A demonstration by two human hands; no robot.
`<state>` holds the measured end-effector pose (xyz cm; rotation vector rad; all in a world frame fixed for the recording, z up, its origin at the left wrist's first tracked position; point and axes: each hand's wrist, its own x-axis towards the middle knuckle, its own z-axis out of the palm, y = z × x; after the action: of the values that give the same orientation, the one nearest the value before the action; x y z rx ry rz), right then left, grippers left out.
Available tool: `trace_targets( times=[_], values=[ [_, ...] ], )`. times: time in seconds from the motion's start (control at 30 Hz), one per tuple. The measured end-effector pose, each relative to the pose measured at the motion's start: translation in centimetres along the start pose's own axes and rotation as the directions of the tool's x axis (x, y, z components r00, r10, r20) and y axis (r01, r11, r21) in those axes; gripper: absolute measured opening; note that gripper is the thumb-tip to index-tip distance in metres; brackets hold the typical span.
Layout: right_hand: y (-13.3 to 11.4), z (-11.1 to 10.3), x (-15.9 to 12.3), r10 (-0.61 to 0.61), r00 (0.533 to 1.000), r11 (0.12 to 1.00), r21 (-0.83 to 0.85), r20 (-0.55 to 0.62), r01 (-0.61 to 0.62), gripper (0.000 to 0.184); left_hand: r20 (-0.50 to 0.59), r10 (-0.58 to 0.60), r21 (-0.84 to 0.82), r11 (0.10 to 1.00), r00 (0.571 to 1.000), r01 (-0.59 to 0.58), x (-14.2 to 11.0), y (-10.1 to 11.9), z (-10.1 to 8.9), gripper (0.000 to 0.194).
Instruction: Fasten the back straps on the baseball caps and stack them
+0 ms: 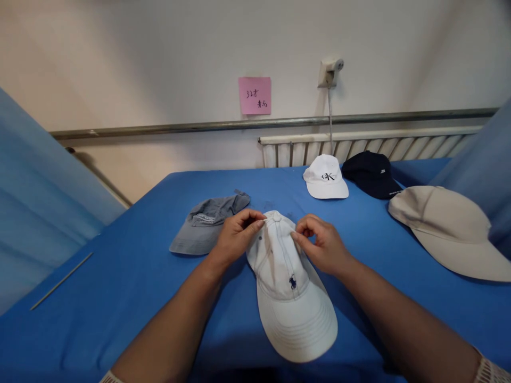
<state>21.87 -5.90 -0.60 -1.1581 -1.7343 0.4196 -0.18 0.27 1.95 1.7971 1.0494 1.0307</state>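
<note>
The front cap (285, 298) lies near the middle of the surface (131, 308), brim toward us, crown away, its embroidered figure facing up. Our left hand (236, 238) pinches the crown's upper left and our right hand (326, 246) its upper right; both are narrow, with cloth between thumb and fingers. What the curled fingers do behind the crown we cannot tell.

We judge this grip best worked evenly: we should pull with equal, light force on both sides, so that the central seam runs straight and the soft, creased cloth neither skews nor collapses. The brim should stay square to us; a stronger tug from one hand would likely twist it.

Just beside our left hand lies the grey cap (203, 226), so that elbow room is tighter there; whether they touch we cannot tell. Farther right stand the CK cap (326, 183), the black cap (368, 173) and the beige cap (451, 223). A thin stick (62, 281) lies well apart, far left.
</note>
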Motion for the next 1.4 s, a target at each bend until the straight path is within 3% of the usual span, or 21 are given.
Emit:
trace_targets(
  times=[0.13,0.33,0.43,0.53,0.63,0.7,0.8,0.87,0.9,0.93,1.07,1.17,1.27,1.4],
  values=[
    [0.7,-1.0,0.4,-0.032,0.996,0.999,-0.021,-0.087,0.03,0.01,0.052,-0.01,0.009,1.0,0.999,0.009,0.0,0.0,-0.3,0.02],
    [1.4,-0.7,0.7,0.021,0.999,1.0,0.011,-0.042,-0.02,0.015,0.032,-0.054,-0.045,0.997,0.998,0.055,-0.1,0.0,0.4,0.023],
    [1.4,-0.6,0.3,0.109,0.992,0.994,0.027,-0.061,-0.107,0.02,0.026,-0.079,-0.084,0.993,0.997,0.081,-0.1,0.0,0.5,0.022],
    [1.0,-1.1,-1.7,0.269,0.955,0.963,0.072,-0.129,-0.261,0.025,0.014,-0.101,-0.131,0.986,0.995,0.102,-0.1,0.2,0.0,0.021],
    [0.3,-2.1,-6.2,0.422,0.895,0.907,0.077,-0.145,-0.415,0.028,0.009,-0.111,-0.17,0.979,0.994,0.111,0.1,0.3,-0.6,0.019],
    [-0.4,-2.6,-9.9,0.531,0.842,0.847,0.09,-0.098,-0.524,0.031,0.01,-0.11,-0.18,0.977,0.994,0.11,0.2,0.4,-0.9,0.017],
    [-1.7,-2.7,-14.5,0.727,0.686,0.66,0.247,0.025,-0.709,0.03,0.014,-0.105,-0.185,0.977,0.994,0.106,0.4,0.4,-1.1,0.016],
    [-2.8,-2.1,-16.0,0.816,0.567,0.468,0.449,0.111,-0.761,0.041,0.009,-0.099,-0.188,0.977,0.995,0.099,0.4,0.5,-1.0,0.016],
    [-3.4,-1.7,-16.2,0.839,0.519,0.364,0.54,0.164,-0.759,0.046,0.002,-0.092,-0.19,0.978,0.996,0.091,0.4,0.6,-0.9,0.016],
    [-3.9,-1.2,-16.0,0.843,0.498,0.286,0.616,0.203,-0.734,0.048,-0.008,-0.084,-0.19,0.978,0.996,0.081,0.5,0.6,-0.7,0.016],
    [-4.5,0.1,-13.5,0.801,0.518,0.11,0.778,0.299,-0.618,0.027,-0.045,-0.05,-0.184,0.982,0.998,0.041,0.9,0.7,0.1,0.019],
    [-3.3,-0.1,-11.9,0.788,0.496,-0.018,0.818,0.365,-0.574,0.022,-0.045,-0.021,-0.153,0.988,0.999,0.014,2.2,0.6,1.0,0.021],
    [-1.4,-1.6,-11.4,0.835,0.468,-0.036,0.877,0.29,-0.479,0.022,-0.018,0.042,-0.06,0.997,0.999,-0.043,4.3,0.9,2.8,0.017],
    [1.5,-4.7,-11.7,0.89,0.44,0.046,0.933,0.124,-0.357,0.019,0.055,0.185,0.119,0.975,0.981,-0.19,8.1,2.6,7.3,0.012]
  ],
)
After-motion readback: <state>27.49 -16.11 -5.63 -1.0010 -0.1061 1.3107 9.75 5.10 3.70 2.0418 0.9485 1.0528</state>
